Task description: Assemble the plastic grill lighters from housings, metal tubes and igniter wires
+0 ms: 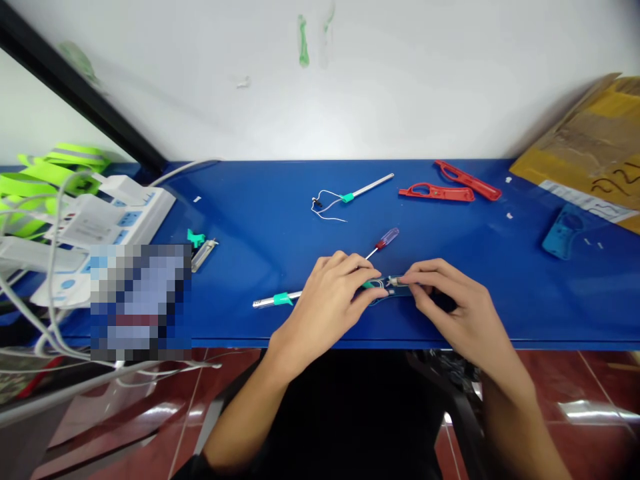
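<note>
My left hand (336, 288) and my right hand (447, 300) meet near the front edge of the blue table (280, 220). Both pinch a small assembly (393, 285): a blue plastic shell with a metal tube, a green sleeve and thin white wires. The tube (274, 301) sticks out to the left past my left hand. My left fingers press the green sleeve; my right fingertips pinch the metal end with the wires. A small screwdriver (383, 243) with a clear blue and red handle lies just behind my hands.
A second metal tube with green sleeve and white wires (350, 197) lies mid-table. Two red plastic shells (453, 187) lie behind right, a blue shell (563, 231) and a cardboard box (595, 143) far right. Power strips with cables (100, 220) are left; a green clip (197, 238) is nearby.
</note>
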A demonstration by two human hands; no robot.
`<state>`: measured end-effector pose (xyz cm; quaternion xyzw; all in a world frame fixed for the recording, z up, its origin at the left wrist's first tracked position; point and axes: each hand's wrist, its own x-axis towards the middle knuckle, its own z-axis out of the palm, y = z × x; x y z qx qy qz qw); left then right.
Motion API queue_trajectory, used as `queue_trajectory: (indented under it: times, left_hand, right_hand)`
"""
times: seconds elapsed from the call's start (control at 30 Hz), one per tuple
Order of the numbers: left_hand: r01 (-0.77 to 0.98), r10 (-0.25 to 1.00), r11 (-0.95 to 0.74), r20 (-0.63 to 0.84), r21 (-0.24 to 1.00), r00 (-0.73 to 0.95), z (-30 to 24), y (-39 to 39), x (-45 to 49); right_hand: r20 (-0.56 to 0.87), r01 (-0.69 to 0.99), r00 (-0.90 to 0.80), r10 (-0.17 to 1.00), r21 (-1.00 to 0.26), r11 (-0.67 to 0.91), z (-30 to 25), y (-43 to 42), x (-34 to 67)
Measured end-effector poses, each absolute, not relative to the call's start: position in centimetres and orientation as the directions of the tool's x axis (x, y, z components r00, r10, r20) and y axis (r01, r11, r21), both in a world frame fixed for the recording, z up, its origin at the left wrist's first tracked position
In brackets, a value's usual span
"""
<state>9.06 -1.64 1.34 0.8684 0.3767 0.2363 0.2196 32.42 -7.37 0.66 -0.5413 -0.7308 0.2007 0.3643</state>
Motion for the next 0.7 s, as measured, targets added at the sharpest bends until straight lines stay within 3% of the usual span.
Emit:
queue_trajectory:
  times: [0.7]
  left_hand:
    - [0.543, 0.724, -0.673, 0.296, 0.502, 0.623, 0.69, -2.63, 7.82]
  right_hand:
    - [0.332, 0.696, -0.078, 0.94, -0.657, 0.29, 0.64, -7.4, 32.33]
